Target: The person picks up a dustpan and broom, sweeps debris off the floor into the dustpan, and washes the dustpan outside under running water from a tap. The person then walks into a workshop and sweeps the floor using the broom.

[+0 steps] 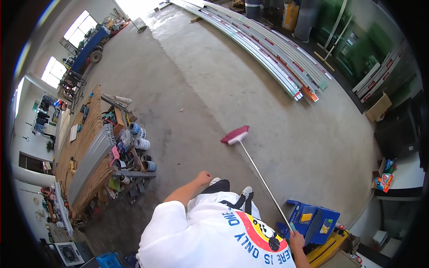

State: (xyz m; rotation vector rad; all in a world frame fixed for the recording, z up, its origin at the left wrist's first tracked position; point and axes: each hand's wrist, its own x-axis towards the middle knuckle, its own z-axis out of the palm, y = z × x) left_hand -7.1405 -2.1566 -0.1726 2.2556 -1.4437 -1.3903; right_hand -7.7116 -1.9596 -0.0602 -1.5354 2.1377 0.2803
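A broom with a maroon and white head point(235, 135) rests on the grey concrete floor ahead of me, its pale pole slanting down to the right. My right hand point(296, 239) is closed around the upper end of that pole, beside a blue box point(313, 221). My left hand point(204, 177) hangs in front of my body above the floor, away from the broom. Its fingers look curled, and too small to tell whether they hold anything. White shoes show below my white shirt.
A workbench point(85, 147) with tools, metal strips and paint cans stands to the left. Long metal profiles point(268, 49) lie on the floor at the upper right. A blue vehicle point(91, 47) is at the far left. Glass panels and a cardboard box point(379, 107) are at right.
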